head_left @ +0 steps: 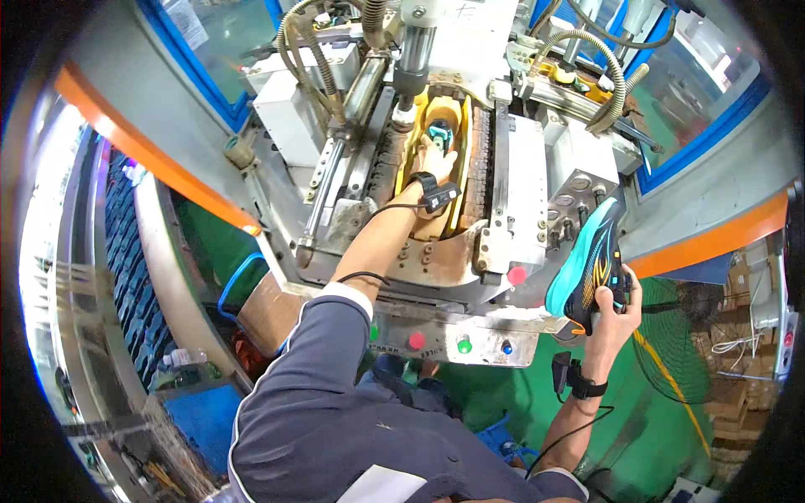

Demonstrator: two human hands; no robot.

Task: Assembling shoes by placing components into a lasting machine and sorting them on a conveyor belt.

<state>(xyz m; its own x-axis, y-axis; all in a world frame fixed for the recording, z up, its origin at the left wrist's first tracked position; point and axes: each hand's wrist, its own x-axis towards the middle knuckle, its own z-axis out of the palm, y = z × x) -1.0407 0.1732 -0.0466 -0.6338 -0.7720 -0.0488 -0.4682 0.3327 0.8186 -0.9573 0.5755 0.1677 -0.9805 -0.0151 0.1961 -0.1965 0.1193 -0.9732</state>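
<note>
My left hand [436,161] reaches deep into the machine, between its yellow pads [458,183]. Its fingers close around a teal and dark piece [440,131] that looks like part of a shoe; the hand covers much of it. Off to the right, my right hand [617,312] grips a sneaker [590,264] by its upper. That sneaker is black with orange-yellow lines, and its thick teal sole faces left. It is held tilted, toe up, in front of the machine's right side.
A metal control panel [490,345] with red, green and blue buttons runs along the machine's front. Cylinders [417,59] and hoses [622,88] surround the yellow pads. A conveyor [126,243] lies at left, a black mesh fan guard [675,344] at right.
</note>
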